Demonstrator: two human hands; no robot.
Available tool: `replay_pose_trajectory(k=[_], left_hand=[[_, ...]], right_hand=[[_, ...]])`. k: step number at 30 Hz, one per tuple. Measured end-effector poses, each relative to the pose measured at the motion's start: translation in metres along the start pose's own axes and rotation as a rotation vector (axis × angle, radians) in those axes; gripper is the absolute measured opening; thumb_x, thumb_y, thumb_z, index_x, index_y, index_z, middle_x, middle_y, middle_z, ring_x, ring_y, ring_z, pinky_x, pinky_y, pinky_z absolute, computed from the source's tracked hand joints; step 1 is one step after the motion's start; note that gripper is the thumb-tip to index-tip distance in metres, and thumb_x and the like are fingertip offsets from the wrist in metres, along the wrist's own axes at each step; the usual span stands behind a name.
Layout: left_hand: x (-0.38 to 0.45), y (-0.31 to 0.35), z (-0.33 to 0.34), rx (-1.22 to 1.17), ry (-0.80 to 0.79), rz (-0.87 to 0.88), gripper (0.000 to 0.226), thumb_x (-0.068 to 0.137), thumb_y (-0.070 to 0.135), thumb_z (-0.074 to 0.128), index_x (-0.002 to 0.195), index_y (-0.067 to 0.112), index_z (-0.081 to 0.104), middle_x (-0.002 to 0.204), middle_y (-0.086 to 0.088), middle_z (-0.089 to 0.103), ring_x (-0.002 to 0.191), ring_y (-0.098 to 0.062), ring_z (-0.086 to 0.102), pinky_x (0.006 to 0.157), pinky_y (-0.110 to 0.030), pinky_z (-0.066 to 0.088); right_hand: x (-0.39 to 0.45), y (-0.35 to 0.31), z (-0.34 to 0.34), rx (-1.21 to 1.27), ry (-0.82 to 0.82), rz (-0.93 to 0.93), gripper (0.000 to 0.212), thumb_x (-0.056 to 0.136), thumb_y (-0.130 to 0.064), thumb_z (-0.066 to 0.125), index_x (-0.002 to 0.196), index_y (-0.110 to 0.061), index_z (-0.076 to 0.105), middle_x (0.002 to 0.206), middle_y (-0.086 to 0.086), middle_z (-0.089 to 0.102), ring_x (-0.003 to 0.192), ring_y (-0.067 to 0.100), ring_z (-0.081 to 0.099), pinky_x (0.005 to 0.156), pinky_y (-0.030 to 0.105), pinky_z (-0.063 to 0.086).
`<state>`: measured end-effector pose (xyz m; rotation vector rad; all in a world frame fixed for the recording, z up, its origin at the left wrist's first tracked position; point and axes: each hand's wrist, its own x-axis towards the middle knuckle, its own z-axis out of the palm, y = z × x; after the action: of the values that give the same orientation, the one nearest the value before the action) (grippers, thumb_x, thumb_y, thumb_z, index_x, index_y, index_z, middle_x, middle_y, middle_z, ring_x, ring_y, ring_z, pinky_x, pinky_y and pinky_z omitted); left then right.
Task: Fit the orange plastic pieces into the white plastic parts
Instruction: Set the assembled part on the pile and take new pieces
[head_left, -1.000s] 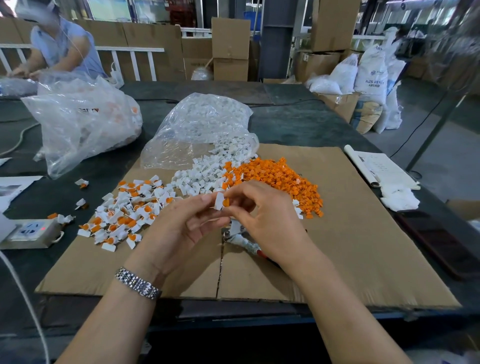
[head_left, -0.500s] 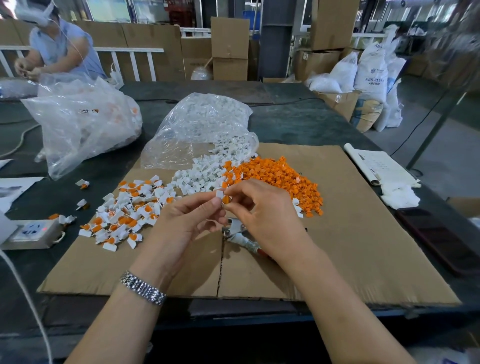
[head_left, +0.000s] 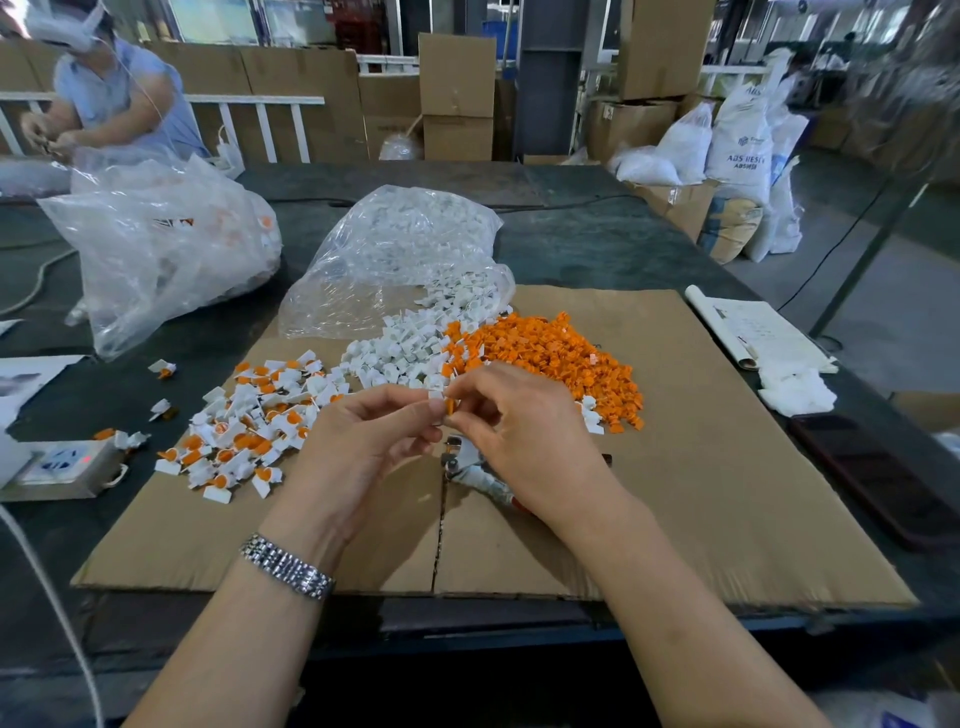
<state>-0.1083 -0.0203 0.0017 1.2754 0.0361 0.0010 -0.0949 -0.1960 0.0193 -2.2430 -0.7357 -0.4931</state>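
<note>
Both hands meet above the middle of the cardboard sheet (head_left: 701, 467), raised just off it. The left hand (head_left: 363, 447) pinches a small white part (head_left: 436, 406) between thumb and forefinger, its other fingers loosely curled beneath. The right hand (head_left: 524, 431) pinches an orange piece (head_left: 450, 405) at its fingertips and holds it touching the right side of the white part, so the two small pieces sit together exactly between the hands. Whether the orange piece is seated inside the white one is too small to tell.

Just beyond the hands lies the loose stock. A heap of orange pieces (head_left: 550, 358) spreads to the far right of the fingertips, and a heap of white parts (head_left: 400, 353) lies to the far left of it, the two touching along one edge. The white heap spills from the mouth of a clear plastic bag (head_left: 395, 254) lying farther back. To the left of the left hand, a scatter of assembled pieces (head_left: 249, 426), white with orange showing, covers the near-left part of the cardboard, with a few strays on the dark table (head_left: 571, 244) beyond its edge.

Under the right hand, a metal tool (head_left: 467, 467) rests on the cardboard, partly hidden. A larger clear bag (head_left: 156, 249) stands at far left, and a power strip (head_left: 57, 465) sits at the near left. A watch (head_left: 285, 566) circles the left wrist.
</note>
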Motion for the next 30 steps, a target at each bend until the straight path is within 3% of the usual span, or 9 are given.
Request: replay_pose_trajectory(k=[12,16,18,21,23,27,30], left_hand=[[0.000,0.002,0.007,0.002,0.053,-0.051,0.014,0.059,0.013,0.083,0.071,0.007,0.078,0.071,-0.010,0.070,0.062,-0.015,0.067,0.059,-0.021,0.057],[-0.001,0.003,0.009,-0.013,0.093,-0.044,0.015,0.058,0.013,0.084,0.071,0.008,0.078,0.071,-0.009,0.070,0.061,-0.015,0.065,0.059,-0.020,0.056],[0.000,0.003,0.008,-0.029,0.118,-0.048,0.018,0.057,0.014,0.085,0.072,0.007,0.078,0.072,-0.009,0.071,0.061,-0.014,0.065,0.058,-0.020,0.056],[0.000,0.004,0.002,-0.042,0.128,-0.046,0.014,0.059,0.015,0.085,0.072,0.012,0.080,0.075,-0.007,0.073,0.063,-0.013,0.067,0.059,-0.020,0.057],[0.000,0.004,-0.003,-0.068,0.126,-0.058,0.012,0.062,0.014,0.085,0.074,0.013,0.082,0.077,-0.006,0.073,0.065,-0.013,0.068,0.059,-0.020,0.056],[0.000,0.002,-0.006,-0.102,0.150,-0.088,0.014,0.063,0.012,0.086,0.077,0.012,0.082,0.078,-0.006,0.074,0.067,-0.013,0.069,0.060,-0.020,0.056],[0.000,0.003,-0.006,-0.117,0.181,-0.074,0.014,0.062,0.014,0.086,0.075,0.013,0.082,0.077,-0.005,0.074,0.066,-0.013,0.069,0.059,-0.019,0.056]], right_hand=[[0.000,0.002,0.003,-0.021,-0.018,-0.014,0.015,0.090,-0.015,0.074,0.103,-0.010,0.071,0.092,-0.002,0.065,0.080,0.012,0.059,0.074,0.036,0.053],[-0.002,0.004,0.003,0.074,-0.040,0.078,0.032,0.088,-0.023,0.077,0.117,-0.016,0.067,0.096,-0.006,0.064,0.083,0.007,0.060,0.079,0.026,0.052],[-0.007,0.013,-0.002,0.029,-0.126,0.190,0.044,0.088,-0.038,0.074,0.126,-0.021,0.060,0.106,-0.008,0.060,0.093,0.006,0.058,0.085,0.027,0.051],[-0.019,0.032,-0.009,-0.322,-0.434,0.288,0.068,0.083,-0.064,0.067,0.135,-0.025,0.050,0.130,-0.006,0.051,0.120,0.014,0.045,0.100,0.035,0.042],[-0.026,0.038,-0.010,-0.452,-0.596,0.317,0.073,0.082,-0.067,0.064,0.139,-0.026,0.046,0.133,-0.004,0.048,0.124,0.018,0.042,0.102,0.039,0.037],[-0.031,0.038,-0.004,-0.539,-0.569,0.242,0.047,0.095,-0.051,0.054,0.133,-0.022,0.051,0.123,-0.001,0.051,0.119,0.020,0.045,0.098,0.036,0.035],[-0.028,0.029,-0.005,-0.398,-0.507,0.296,0.027,0.099,-0.040,0.045,0.114,-0.020,0.056,0.101,-0.002,0.049,0.088,0.013,0.051,0.069,0.024,0.038]])
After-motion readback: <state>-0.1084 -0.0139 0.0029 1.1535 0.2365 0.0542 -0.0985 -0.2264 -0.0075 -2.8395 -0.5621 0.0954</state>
